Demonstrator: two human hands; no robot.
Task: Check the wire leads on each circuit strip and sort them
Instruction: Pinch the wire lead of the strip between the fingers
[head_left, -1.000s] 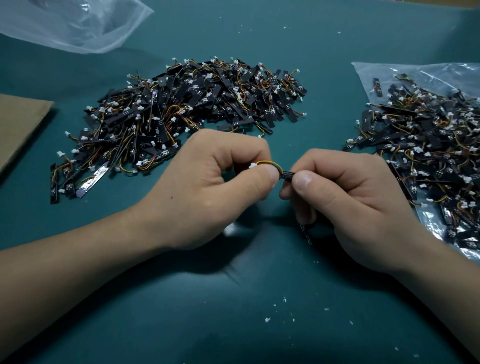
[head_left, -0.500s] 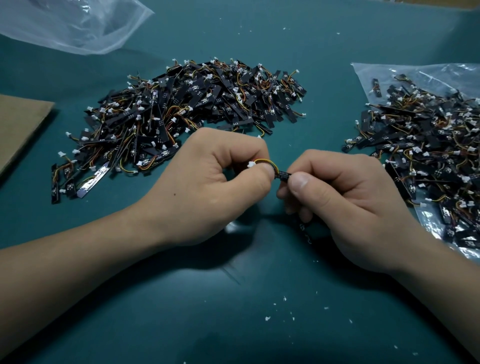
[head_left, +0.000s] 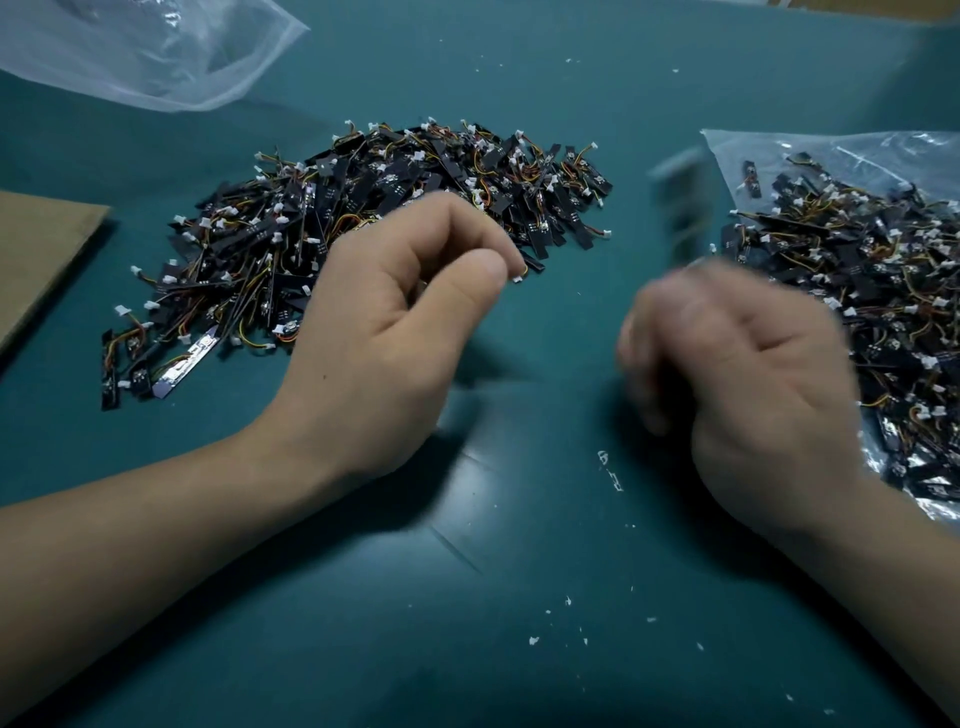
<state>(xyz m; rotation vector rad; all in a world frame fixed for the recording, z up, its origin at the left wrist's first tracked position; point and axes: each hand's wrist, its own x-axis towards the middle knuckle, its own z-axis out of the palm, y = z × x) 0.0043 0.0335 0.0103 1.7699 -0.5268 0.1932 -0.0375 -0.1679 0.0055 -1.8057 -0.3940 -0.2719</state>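
Note:
My left hand (head_left: 395, 322) hovers at the near edge of the left pile of black circuit strips (head_left: 363, 223). Its thumb and forefinger are pinched, and the white connector and orange wire of one circuit strip (head_left: 521, 274) show at the fingertips. My right hand (head_left: 737, 374) is blurred by motion, with loosely curled fingers, beside the right pile of strips (head_left: 857, 291), which lies on a clear plastic bag (head_left: 831, 150). A blurred grey streak (head_left: 680, 208) hangs above the right hand; I cannot tell what it is.
The surface is a teal mat (head_left: 519, 571) dotted with small white flecks. An empty clear plastic bag (head_left: 145, 52) lies at the far left. A brown cardboard sheet (head_left: 36, 249) sits at the left edge.
The hands have parted. My left hand moved up and left to the left pile with the strip's wire end. My right hand let go and swung right toward the bagged pile.

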